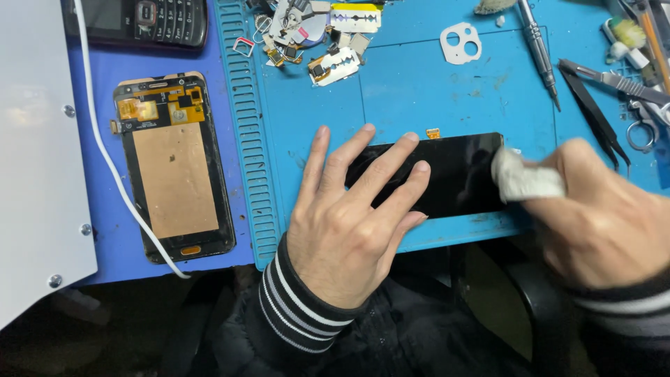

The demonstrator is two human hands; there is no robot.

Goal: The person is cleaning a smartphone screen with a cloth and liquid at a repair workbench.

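The left hand (349, 216) is lying open and flat, fingers spread, pressing down on the left part of a black glass screen panel (453, 174), while the right hand (600, 216) is closed around a small white cloth wad (525, 176) and pressing it onto the panel's right end. The panel is lying face-flat on the blue work mat (412, 91) near the bench's front edge, its long axis running left to right, with a small orange flex tab (433, 132) sticking out of its far long edge. Judging from this, uneven pressing could be cracking the thin glass, a hard wipe could be sliding it toward the mat's near edge, and the cloth could be snagging the tab. A second, copper-backed screen assembly (176, 167) is lying well apart to the left.
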